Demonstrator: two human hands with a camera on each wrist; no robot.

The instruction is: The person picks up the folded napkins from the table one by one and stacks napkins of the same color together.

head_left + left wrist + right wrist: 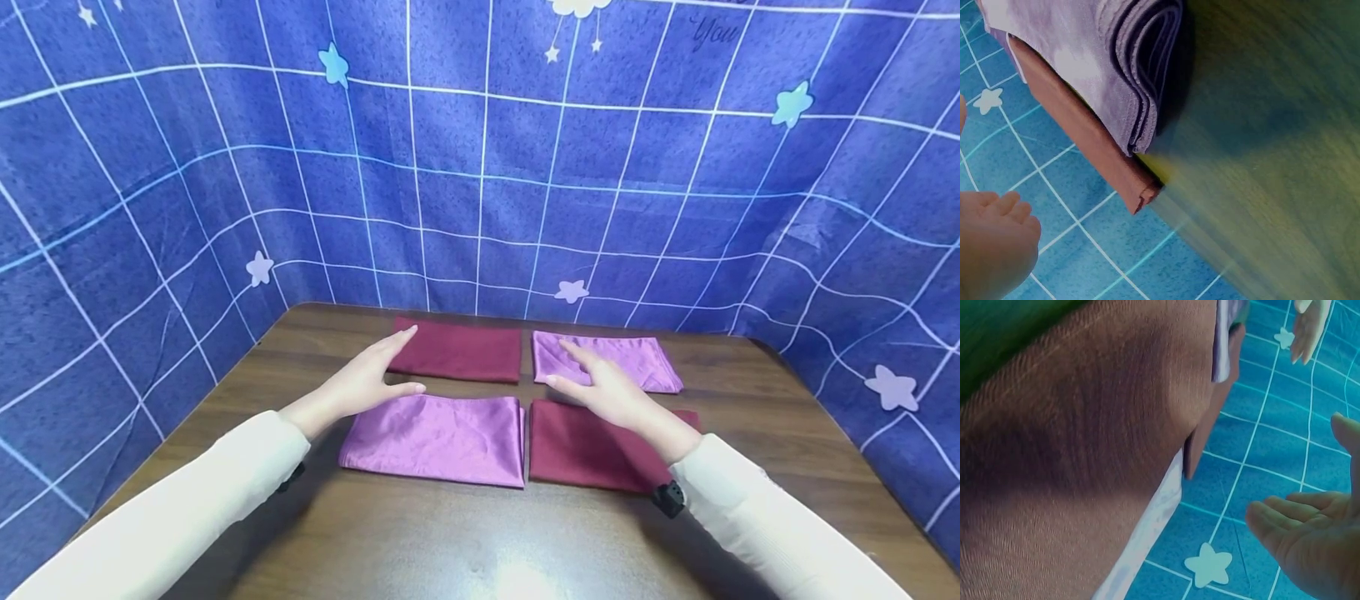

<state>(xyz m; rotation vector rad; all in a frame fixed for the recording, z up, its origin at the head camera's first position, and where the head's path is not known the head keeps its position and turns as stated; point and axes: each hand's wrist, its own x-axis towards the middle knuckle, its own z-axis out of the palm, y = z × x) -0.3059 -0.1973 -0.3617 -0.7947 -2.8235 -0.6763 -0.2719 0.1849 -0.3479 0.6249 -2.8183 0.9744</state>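
Observation:
Four folded cloths lie in two rows on the table. At the back left is a dark red cloth (457,350), and at the back right a shiny purple one, the back purple cloth (637,358). In front are a larger purple cloth (442,442) on the left and a second dark red cloth (577,450) on the right. My left hand (367,379) hovers at the left edge of the left pair, fingers extended and thumb apart. My right hand (607,387) is held over the right pair, fingers extended. Neither hand holds anything. In the left wrist view the front purple cloth (1091,56) shows its stacked folded layers.
The brown wooden table (375,533) has its back edge against a blue curtain (450,208) with white grid lines and stars, which also encloses both sides. A small black device (669,498) sits at the right wrist.

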